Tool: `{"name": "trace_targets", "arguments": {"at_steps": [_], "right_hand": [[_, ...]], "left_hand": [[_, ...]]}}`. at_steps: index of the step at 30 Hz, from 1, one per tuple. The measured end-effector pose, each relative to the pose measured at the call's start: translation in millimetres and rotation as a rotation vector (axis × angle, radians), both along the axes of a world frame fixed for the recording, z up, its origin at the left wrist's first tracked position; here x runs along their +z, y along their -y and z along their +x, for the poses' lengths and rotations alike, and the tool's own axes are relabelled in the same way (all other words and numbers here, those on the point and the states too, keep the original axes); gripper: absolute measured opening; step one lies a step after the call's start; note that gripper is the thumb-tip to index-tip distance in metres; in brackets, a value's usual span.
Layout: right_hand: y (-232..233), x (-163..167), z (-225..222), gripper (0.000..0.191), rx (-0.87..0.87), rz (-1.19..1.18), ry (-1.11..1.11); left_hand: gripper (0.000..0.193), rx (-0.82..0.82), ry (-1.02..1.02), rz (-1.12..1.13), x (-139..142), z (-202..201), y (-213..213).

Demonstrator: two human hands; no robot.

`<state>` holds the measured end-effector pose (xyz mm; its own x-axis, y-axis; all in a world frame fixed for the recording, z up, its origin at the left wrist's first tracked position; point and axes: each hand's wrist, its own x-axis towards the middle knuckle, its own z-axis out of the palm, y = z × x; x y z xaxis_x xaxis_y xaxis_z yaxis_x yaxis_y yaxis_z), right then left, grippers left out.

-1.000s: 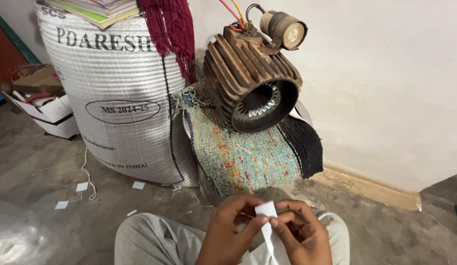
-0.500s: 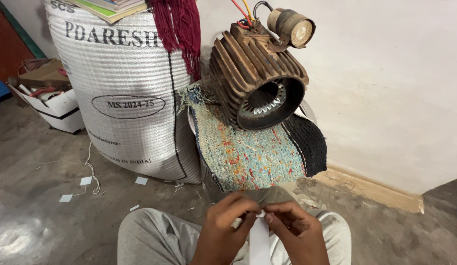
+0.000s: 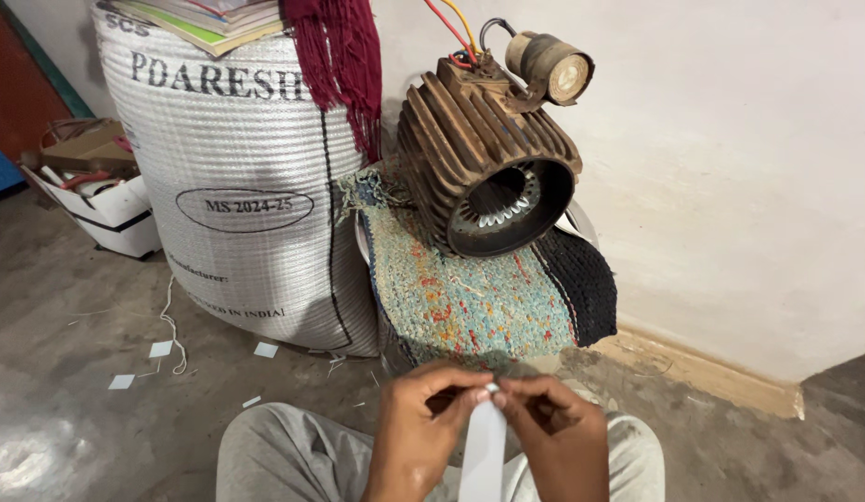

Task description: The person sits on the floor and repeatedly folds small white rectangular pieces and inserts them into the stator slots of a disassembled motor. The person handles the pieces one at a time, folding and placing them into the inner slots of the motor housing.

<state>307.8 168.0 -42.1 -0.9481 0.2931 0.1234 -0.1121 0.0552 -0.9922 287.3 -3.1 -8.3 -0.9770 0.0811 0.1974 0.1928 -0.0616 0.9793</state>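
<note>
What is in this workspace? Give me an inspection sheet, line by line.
Surface: bare grey concrete floor, dusty.
Job's things: white paper strip, pinched at its top end by both hands; rusty brown ribbed motor housing, open end showing the windings, resting on a multicoloured woven rug.
Clutter: small white paper scraps; white cardboard box of oddments.
Grippers: left hand and right hand both grip the strip over the lap.
Cables: red and yellow wires rising from the motor; white string on the floor.
Surroundings: white woven sack topped with books; plain pale wall.
</note>
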Motion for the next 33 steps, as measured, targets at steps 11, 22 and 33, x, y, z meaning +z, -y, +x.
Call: {"name": "trace_targets", "arguments": {"at_steps": [11, 22, 33], "right_hand": [[-47.4, 83.1, -124.9, 0.011, 0.106, 0.236, -0.145], [-81.3, 61.3, -188.4, 0.007, 0.092, 0.342, -0.132], [-70.7, 54.7, -256.1, 0.007, 0.048, 0.372, -0.087]], "left_hand": [[0.016, 0.181, -0.338, -0.162, 50.1, -103.6, -51.7], [0.013, 0.203, -0.318, -0.185, 32.7, -159.3, -91.6], [0.013, 0.216, -0.191, -0.198, 26.1, -229.8, -90.7]]}}
